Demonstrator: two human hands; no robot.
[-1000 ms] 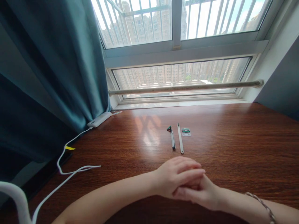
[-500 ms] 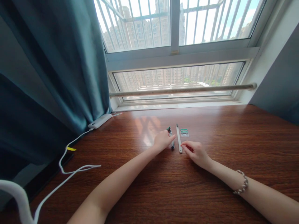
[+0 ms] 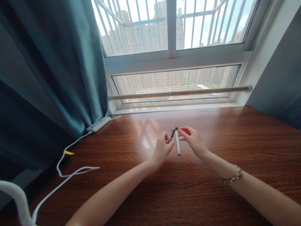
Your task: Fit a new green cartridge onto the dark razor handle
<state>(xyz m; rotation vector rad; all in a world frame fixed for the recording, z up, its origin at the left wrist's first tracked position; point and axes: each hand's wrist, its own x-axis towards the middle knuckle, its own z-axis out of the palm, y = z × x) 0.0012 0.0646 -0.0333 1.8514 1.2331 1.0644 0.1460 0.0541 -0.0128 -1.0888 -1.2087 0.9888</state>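
toothbrush (image 3: 178,145) on the tabletop (image 3: 235,138), right of the razor handle (image 3: 170,139)
razor handle in the left fingers (image 3: 171,145); window (image 3: 178,63) behind, curtain (image 3: 70,69) far left

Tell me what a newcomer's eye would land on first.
Probably the bright, barred window across the top, with the blue curtain filling the upper left. Then, near the centre, the left hand grips a razor, the right hand close to its head, with a pale toothbrush between them on the brown table.

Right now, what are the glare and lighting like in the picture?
In the head view, the window is washed out in places; also in the head view, glare marks the table near the left hand, the curtain sinks into shadow, and the razor shows little fine detail.
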